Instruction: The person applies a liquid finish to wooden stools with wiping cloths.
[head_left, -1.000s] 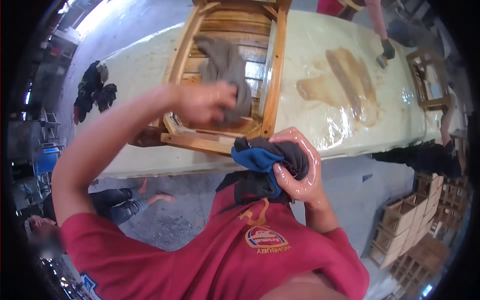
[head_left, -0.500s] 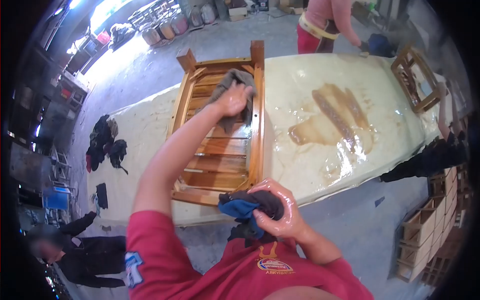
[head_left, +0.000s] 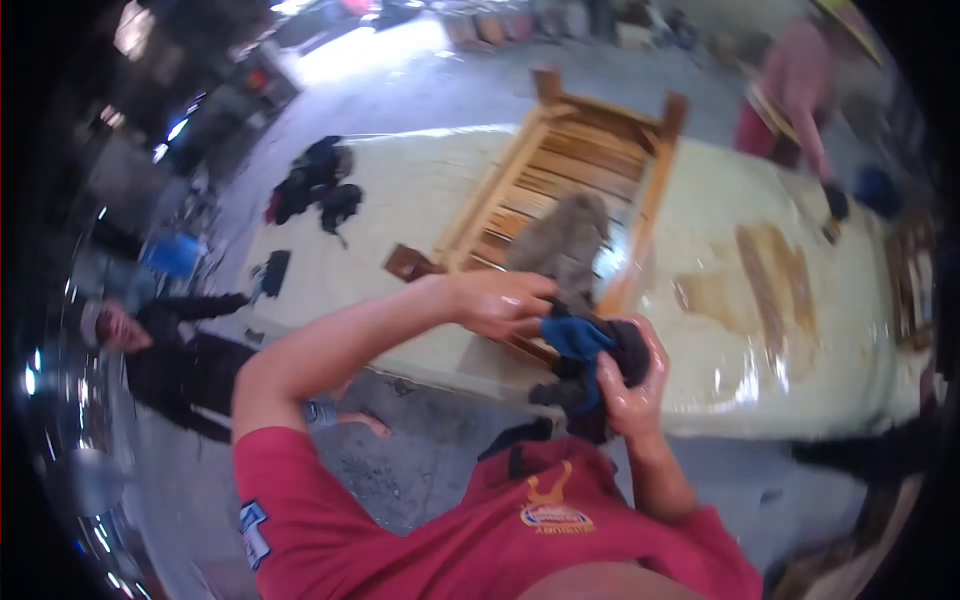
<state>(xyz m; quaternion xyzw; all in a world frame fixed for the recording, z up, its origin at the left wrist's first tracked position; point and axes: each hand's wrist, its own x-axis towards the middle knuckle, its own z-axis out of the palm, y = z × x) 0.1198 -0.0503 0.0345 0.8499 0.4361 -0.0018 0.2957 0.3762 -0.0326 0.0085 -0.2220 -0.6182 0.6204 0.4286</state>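
My left hand [head_left: 500, 303], wet and glossy, is closed at the narrow lower end of a grey rag [head_left: 562, 240]. Its fingers come up against the bundle in the other hand. My right hand [head_left: 638, 388] grips a bunched dark and blue cloth [head_left: 580, 340] in front of my body. Beneath and beyond the hands lies a slatted wooden furniture frame [head_left: 482, 205] with short legs pointing up, its slats shiny. The grey rag covers part of the slats. Motion blur softens the finger edges.
The frame rests on a long table with a pale covering [head_left: 400, 170]. Dark rags [head_left: 315, 185] lie on its left part, brown liquid [head_left: 765, 285] on its right. A person in dark clothes [head_left: 190, 360] is at left; another in pink [head_left: 795, 80] is at far right.
My left hand has come back from the slats toward my right hand, drawing the grey rag with it. The view has turned, so the wooden frame appears farther right and tilted.
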